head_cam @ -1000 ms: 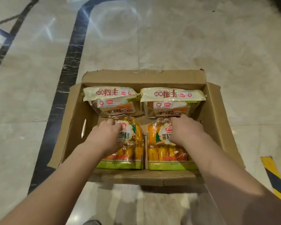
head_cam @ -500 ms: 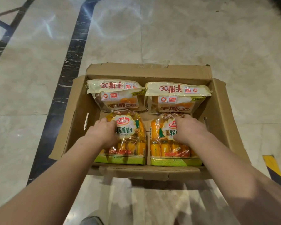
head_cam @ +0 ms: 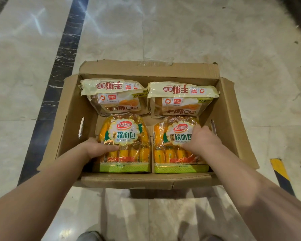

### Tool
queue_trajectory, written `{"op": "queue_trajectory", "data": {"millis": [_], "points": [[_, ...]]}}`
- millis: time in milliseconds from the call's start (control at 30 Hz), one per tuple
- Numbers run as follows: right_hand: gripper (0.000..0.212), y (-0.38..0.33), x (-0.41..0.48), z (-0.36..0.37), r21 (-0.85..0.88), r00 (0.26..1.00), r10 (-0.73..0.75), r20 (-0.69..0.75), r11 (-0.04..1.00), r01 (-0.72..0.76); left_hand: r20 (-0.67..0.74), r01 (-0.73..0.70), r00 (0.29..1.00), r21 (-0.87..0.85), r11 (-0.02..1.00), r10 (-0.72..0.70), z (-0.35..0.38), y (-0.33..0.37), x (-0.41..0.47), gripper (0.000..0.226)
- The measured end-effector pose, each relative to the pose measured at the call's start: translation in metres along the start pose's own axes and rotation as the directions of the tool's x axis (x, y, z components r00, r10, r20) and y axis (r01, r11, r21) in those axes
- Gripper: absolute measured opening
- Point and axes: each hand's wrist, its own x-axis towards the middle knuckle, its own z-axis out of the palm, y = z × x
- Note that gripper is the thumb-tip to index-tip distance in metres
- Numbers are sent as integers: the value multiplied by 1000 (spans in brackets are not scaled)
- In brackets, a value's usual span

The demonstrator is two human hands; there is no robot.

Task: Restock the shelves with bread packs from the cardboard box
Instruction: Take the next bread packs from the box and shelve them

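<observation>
An open cardboard box (head_cam: 146,68) stands on the floor below me. It holds two orange soft-bread packs in the near row and two cream bread packs, one left (head_cam: 111,96) and one right (head_cam: 181,98), in the far row. My left hand (head_cam: 97,148) grips the left orange pack (head_cam: 127,136) at its left edge, thumb across the top. My right hand (head_cam: 202,140) grips the right orange pack (head_cam: 172,141) at its right edge, fingers curled over the label. Both packs lie flat in the box.
Pale marble floor surrounds the box, with a dark stripe (head_cam: 59,70) running along its left. A yellow-and-black striped marker (head_cam: 280,173) lies at the right. The toe of a shoe (head_cam: 90,236) shows at the bottom edge. No shelf is in view.
Both hands slid from the far ends of the orange packs toward me and outward to the packs' outer edges. The view has drawn a little closer to the box.
</observation>
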Motion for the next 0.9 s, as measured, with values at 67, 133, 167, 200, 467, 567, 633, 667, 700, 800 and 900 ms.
{"op": "queue_trajectory", "data": {"millis": [67, 133, 167, 200, 467, 567, 633, 667, 700, 800, 900], "points": [[91, 2, 0, 3, -7, 999, 23, -44, 1000, -23, 28, -11, 1000, -44, 999, 12, -1, -2, 0, 109], [94, 3, 1, 7, 47, 997, 61, -54, 997, -59, 72, -31, 997, -100, 995, 38, -1, -1, -3, 86], [95, 4, 2, 9, 100, 995, 86, -43, 992, -81, 90, -38, 995, -108, 993, 48, -1, 0, -6, 92], [96, 5, 4, 12, 158, 994, 109, -21, 982, -104, 108, -44, 992, -129, 991, 58, -1, 0, -5, 105], [106, 5, 17, 15, 404, 971, 216, 108, 882, -241, 224, -64, 966, -288, 955, 132, -4, 3, -10, 128], [107, 8, 22, 12, 374, 962, 203, 181, 891, -258, 214, -67, 967, -307, 949, 138, -4, 3, -10, 132], [96, 10, 25, 7, 351, 958, 175, 226, 903, -247, 201, -66, 971, -309, 949, 133, -4, 3, -11, 133], [87, 10, 26, 3, 344, 954, 156, 255, 908, -240, 197, -62, 972, -309, 949, 127, -3, 2, -11, 134], [79, 11, 27, 0, 333, 947, 137, 291, 913, -235, 195, -58, 973, -312, 948, 124, -2, 2, -10, 134], [73, 7, 30, -6, 356, 917, 63, 395, 909, -216, 172, -65, 977, -320, 945, 125, -2, -1, -7, 136], [49, 5, 27, -7, 429, 900, 45, 434, 868, -250, 178, -91, 972, -323, 942, 155, -2, 2, -6, 133]]}}
